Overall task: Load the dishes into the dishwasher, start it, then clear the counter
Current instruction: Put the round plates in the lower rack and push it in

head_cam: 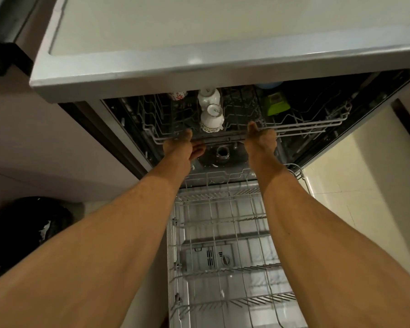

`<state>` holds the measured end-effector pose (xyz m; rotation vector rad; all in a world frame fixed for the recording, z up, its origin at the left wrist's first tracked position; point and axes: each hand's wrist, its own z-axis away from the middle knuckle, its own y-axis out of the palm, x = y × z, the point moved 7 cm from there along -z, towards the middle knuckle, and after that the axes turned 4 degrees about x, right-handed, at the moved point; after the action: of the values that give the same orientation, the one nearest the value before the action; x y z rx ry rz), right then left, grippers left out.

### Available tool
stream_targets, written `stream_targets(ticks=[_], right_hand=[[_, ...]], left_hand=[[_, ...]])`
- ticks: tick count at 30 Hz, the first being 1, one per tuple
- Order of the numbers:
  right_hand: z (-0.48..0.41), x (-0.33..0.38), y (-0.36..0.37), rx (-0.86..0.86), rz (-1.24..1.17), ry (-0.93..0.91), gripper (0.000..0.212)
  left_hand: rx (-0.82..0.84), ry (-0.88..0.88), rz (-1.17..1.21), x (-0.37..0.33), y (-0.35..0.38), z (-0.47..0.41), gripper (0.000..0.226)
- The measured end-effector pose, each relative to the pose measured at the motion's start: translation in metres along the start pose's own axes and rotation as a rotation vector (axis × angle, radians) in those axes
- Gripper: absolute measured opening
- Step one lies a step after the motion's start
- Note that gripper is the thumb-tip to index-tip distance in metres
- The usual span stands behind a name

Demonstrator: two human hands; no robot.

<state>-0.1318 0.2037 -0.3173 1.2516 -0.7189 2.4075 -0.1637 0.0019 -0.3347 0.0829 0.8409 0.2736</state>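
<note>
The dishwasher stands open below the counter edge (152, 74). Its upper rack (301, 129) sits mostly inside the cavity and holds two white cups (211, 114), a patterned cup (178, 95), a green container (276, 104) and a blue item (269, 85) at the back. My left hand (182, 146) grips the rack's front rail from below, thumb on top. My right hand (260, 138) grips the same rail further right. The lower rack (223, 233) is pulled out over the open door and holds nothing.
A black bag (26, 233) lies on the floor at the left. Pale floor tiles (355, 185) run along the right of the door. A dark appliance edge (0, 48) sits at top left. The detergent compartment (208, 256) shows through the lower rack.
</note>
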Motion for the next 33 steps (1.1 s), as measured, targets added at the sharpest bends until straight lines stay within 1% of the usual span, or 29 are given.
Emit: stream_targets(ticks=[4, 6, 7, 9, 11, 14, 17, 20, 23, 28, 33], right_hand=[[0.011, 0.006, -0.002, 0.04, -0.021, -0.005, 0.045], [0.019, 0.005, -0.004, 0.052, -0.021, -0.012, 0.048], [0.025, 0.005, -0.004, 0.057, -0.036, -0.03, 0.043], [0.039, 0.007, -0.005, 0.088, -0.019, -0.081, 0.022], [0.061, 0.012, -0.006, 0.141, 0.005, -0.073, 0.023], [0.099, 0.024, -0.005, 0.212, 0.107, -0.042, 0.019], [0.152, 0.046, -0.004, 0.282, 0.164, -0.077, 0.021], [0.209, 0.069, 0.005, 0.382, 0.238, -0.106, 0.024], [0.261, 0.094, 0.02, 0.452, 0.258, -0.174, 0.02], [0.355, 0.141, 0.065, 0.558, 0.248, -0.283, 0.014], [0.429, 0.163, 0.141, 0.625, 0.261, -0.351, 0.009]], left_hand=[[-0.006, 0.023, -0.145, -0.005, -0.01, 0.007, 0.039], [0.002, 0.017, -0.227, -0.008, -0.018, 0.018, 0.041], [0.008, 0.023, -0.265, -0.011, -0.024, 0.026, 0.04], [0.02, 0.056, -0.31, -0.017, -0.035, 0.046, 0.039], [0.005, 0.076, -0.337, -0.027, -0.047, 0.072, 0.033], [-0.031, 0.085, -0.377, -0.043, -0.067, 0.117, 0.021], [-0.027, 0.148, -0.428, -0.063, -0.09, 0.167, 0.02], [-0.064, 0.192, -0.455, -0.084, -0.119, 0.216, 0.022], [-0.084, 0.245, -0.471, -0.111, -0.149, 0.265, 0.021], [-0.167, 0.359, -0.47, -0.169, -0.23, 0.332, 0.016], [-0.218, 0.44, -0.475, -0.232, -0.338, 0.371, 0.016]])
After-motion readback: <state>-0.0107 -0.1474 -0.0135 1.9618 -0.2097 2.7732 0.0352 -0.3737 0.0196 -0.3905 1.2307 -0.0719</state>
